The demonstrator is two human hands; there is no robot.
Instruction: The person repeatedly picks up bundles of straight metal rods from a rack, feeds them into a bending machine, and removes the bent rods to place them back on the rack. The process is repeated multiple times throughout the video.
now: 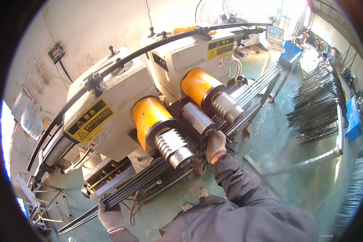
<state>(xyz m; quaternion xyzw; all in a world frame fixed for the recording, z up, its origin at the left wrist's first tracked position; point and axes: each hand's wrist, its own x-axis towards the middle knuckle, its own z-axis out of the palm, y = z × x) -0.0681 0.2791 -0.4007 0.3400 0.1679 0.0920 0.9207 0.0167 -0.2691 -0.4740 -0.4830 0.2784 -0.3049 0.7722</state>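
Note:
A bundle of long dark metal rods (147, 178) runs slantwise along the front of a bending machine (121, 80). At the near left end, my gloved left hand (110, 216) is closed around the rods. My gloved right hand (216, 147) is closed at the end of a steel block (198, 117), where the rods pass. The glove hides its fingertips and whatever lies in them. Two orange cylinders (151, 117) with ridged steel ends (171, 145) stick out on either side of the block.
A rack (339, 137) at the right carries a heap of dark bent rods (316, 105). The far rod ends rest by a metal stand (285, 66). A control box with a screen (274, 34) stands behind. A black hose (121, 60) arches over the machine. A cable loop (133, 209) hangs near my left hand.

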